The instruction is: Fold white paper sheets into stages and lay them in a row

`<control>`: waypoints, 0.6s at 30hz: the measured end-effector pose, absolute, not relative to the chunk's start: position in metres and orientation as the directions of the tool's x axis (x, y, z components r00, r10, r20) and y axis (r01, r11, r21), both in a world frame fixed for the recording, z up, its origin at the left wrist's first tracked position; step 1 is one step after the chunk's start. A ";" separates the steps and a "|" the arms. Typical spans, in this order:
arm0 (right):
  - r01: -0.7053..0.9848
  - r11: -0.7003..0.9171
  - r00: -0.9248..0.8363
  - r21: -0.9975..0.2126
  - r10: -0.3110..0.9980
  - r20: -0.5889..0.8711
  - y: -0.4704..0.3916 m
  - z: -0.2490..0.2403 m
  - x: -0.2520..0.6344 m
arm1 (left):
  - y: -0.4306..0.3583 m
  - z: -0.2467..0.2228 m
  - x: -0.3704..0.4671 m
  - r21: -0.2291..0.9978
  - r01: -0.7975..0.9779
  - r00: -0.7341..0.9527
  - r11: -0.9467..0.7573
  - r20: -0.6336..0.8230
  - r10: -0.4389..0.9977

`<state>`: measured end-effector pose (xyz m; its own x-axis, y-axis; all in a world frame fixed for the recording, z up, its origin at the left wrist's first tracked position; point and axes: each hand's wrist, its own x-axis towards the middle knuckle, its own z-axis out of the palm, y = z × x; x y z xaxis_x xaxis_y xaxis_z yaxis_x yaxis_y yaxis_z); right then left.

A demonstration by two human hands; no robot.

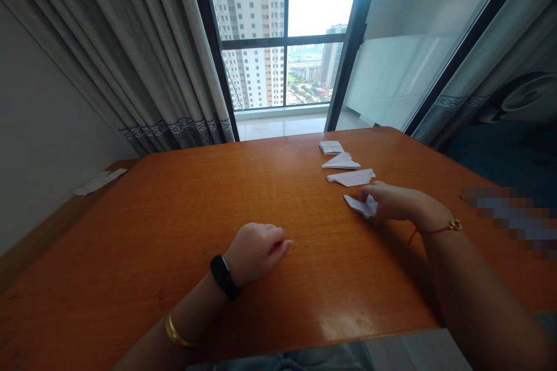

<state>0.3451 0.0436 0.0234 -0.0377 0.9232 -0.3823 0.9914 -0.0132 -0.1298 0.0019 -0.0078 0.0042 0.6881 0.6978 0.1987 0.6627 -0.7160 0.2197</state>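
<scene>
My right hand reaches over the right side of the table, its fingers closed on a small piece of folded white paper that is low at the tabletop. Part of that paper is hidden behind the fingers. Beyond it, in a row going away from me, lie a long folded paper, a pointed folded paper and a squarish folded paper. My left hand rests curled on the table nearer to me, with nothing visible in it.
The wooden table stretches from my lap towards a window. White papers lie on a ledge at the far left. Grey curtains hang on the left, and a fan is at the right. White sheets show by my lap.
</scene>
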 end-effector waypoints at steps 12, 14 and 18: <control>0.966 0.057 -0.152 -0.252 0.915 -0.375 0.037 0.041 0.345 | -0.007 0.002 0.002 0.211 0.670 0.685 -0.712 0.195 0.702; 0.971 0.042 -0.135 -0.234 0.906 -0.401 0.039 0.039 0.344 | -0.007 0.002 0.002 0.212 0.671 0.684 -0.710 0.192 0.704; 0.979 -0.037 -0.062 -0.201 0.883 -0.466 0.043 0.033 0.339 | -0.007 0.003 0.002 0.214 0.670 0.687 -0.711 0.181 0.703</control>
